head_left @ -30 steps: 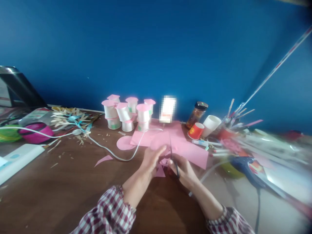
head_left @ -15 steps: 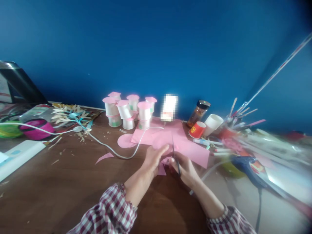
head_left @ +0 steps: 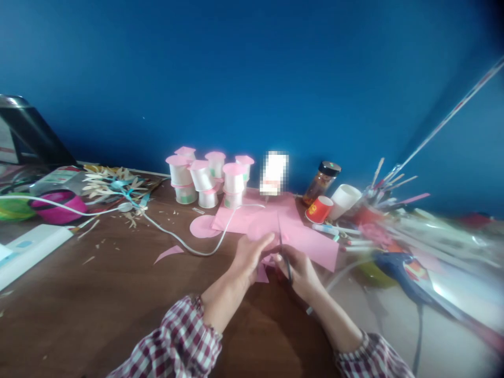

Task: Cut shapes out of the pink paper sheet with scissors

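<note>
My left hand (head_left: 250, 256) pinches a piece of pink paper (head_left: 263, 226) between thumb and fingers. Closed around dark-handled scissors (head_left: 280, 239), my right hand (head_left: 301, 274) is just to the right of it. The blades point away from me, at the paper's right edge; whether they are apart is hard to see. Under and behind the hands lie larger pink sheets (head_left: 317, 247). Small pink offcuts (head_left: 262, 274) lie below the hands, and a pink paper circle (head_left: 202, 227) rests to the left. A curved pink scrap (head_left: 170, 254) lies farther left.
White paper cups (head_left: 202, 178) with pink discs stand stacked at the back. A phone (head_left: 274, 173) is upright behind the sheets. A white cable (head_left: 185, 247) crosses the table. At right are a jar (head_left: 321, 184), a red cup (head_left: 318, 210) and a blue glue gun (head_left: 405, 275).
Almost nothing differs. Both hands, the scissors and the pink paper keep nearly the same place; the view has shifted very slightly.
</note>
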`<control>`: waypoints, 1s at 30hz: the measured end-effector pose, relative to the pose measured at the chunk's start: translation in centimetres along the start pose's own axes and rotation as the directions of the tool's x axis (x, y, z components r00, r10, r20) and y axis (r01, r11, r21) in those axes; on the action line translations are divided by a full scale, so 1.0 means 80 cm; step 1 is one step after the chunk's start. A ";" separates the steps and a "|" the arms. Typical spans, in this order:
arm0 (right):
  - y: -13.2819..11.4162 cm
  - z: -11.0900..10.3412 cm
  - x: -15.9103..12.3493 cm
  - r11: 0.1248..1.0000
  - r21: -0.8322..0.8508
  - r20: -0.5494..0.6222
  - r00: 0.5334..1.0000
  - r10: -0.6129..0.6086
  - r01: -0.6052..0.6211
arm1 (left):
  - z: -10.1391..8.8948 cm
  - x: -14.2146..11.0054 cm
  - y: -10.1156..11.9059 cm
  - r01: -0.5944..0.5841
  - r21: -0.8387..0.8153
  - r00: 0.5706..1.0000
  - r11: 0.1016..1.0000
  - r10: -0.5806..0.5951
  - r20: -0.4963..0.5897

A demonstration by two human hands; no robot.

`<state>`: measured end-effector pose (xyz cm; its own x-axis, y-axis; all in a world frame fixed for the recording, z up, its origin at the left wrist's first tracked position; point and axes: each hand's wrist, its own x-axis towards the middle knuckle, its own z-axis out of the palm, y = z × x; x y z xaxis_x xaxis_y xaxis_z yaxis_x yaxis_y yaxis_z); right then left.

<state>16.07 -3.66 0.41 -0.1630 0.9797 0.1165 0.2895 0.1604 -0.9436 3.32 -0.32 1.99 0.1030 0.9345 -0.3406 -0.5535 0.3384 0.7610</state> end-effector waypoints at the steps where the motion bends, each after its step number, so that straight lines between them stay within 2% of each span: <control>1: 0.000 0.000 0.000 1.000 -0.001 -0.002 1.000 0.003 -0.003 | 0.000 0.000 0.000 0.002 -0.004 1.000 1.000 -0.002 -0.002; 9: -0.003 0.001 0.000 0.999 -0.035 -0.029 0.999 -0.014 0.013 | -0.002 0.003 -0.002 0.013 -0.015 1.000 1.000 -0.013 0.001; 19: 0.002 -0.001 0.001 0.999 -0.024 -0.047 0.998 0.046 -0.047 | 0.000 0.003 0.001 0.012 -0.019 0.999 1.000 -0.013 -0.038; 30: 0.002 -0.002 0.000 0.996 -0.076 -0.057 0.997 0.046 -0.050 | 0.001 0.002 0.003 -0.003 -0.025 0.999 1.000 0.002 -0.048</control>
<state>16.28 -3.59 0.35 -0.0954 0.9913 0.0905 0.3682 0.1197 -0.9220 3.30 -0.12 2.15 0.0626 0.9287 -0.3654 -0.5740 0.3330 0.7480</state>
